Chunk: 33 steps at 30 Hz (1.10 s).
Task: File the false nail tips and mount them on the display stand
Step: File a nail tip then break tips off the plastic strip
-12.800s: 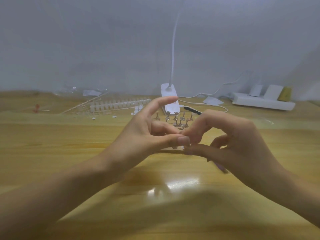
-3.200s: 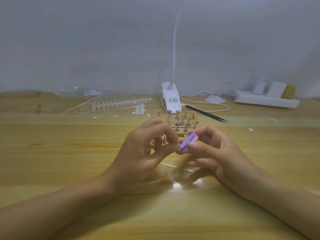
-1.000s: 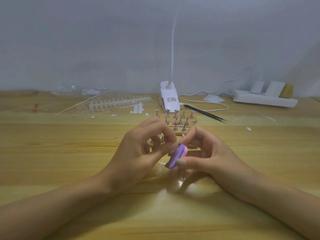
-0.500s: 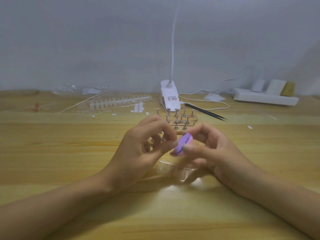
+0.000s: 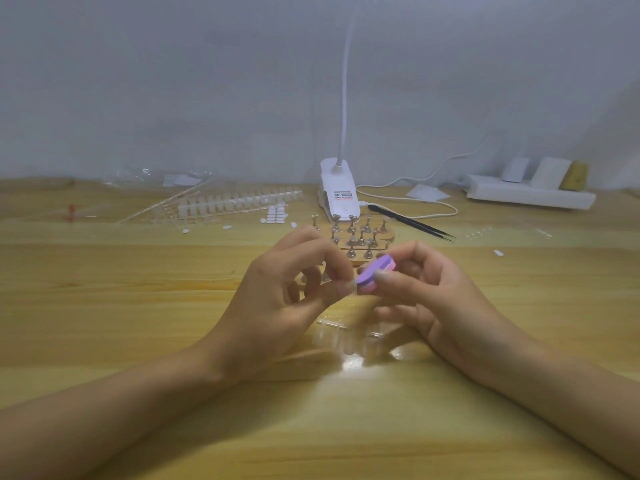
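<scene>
Left hand (image 5: pixel 277 299): thumb and forefinger pinched together right at the purple-pink file block (image 5: pixel 375 275), presumably on a nail tip (too small to make out). Right hand (image 5: pixel 433 299) clamps the file block between thumb and fingers, above the table (image 5: pixel 138 306), just in front of the display stand (image 5: pixel 360 237). Step reads as filing. To do it well: pinch close to the tip's edge so it can't flex or flick away, use short light strokes, hold the file face flat. Clear tip strip (image 5: pixel 341 329) lies on the table beneath the hands.
</scene>
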Motion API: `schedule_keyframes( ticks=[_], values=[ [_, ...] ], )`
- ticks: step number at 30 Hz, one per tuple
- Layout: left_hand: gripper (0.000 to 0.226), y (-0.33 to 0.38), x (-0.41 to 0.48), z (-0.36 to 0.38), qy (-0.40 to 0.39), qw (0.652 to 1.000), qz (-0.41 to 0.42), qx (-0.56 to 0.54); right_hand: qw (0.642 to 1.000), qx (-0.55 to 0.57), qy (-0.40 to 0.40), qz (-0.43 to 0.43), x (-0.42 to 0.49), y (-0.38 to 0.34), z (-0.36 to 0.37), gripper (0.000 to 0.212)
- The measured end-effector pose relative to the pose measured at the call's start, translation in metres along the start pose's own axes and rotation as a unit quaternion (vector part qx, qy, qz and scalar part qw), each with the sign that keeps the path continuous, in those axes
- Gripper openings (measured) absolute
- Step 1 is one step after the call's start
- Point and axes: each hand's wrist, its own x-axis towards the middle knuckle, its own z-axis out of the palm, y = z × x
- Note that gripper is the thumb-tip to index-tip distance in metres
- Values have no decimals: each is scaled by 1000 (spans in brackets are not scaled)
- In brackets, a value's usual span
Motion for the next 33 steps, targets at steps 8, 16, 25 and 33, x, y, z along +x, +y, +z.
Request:
schedule_keyframes(
  ticks=[8,16,25,33],
  values=[
    [9,0,0,0,4,1000,-1,-1,1000,-6,-13,13,1,-1,0,37],
    [8,-2,1,0,2,1000,-7,-13,999,-18,-43,10,-1,0,1,36],
    [7,-4,2,-2,2,997,-38,-61,999,22,-24,17,1,-4,0,32],
    [7,-2,2,-1,7,996,-45,-77,1000,16,-10,-8,0,1,0,35]
  ],
)
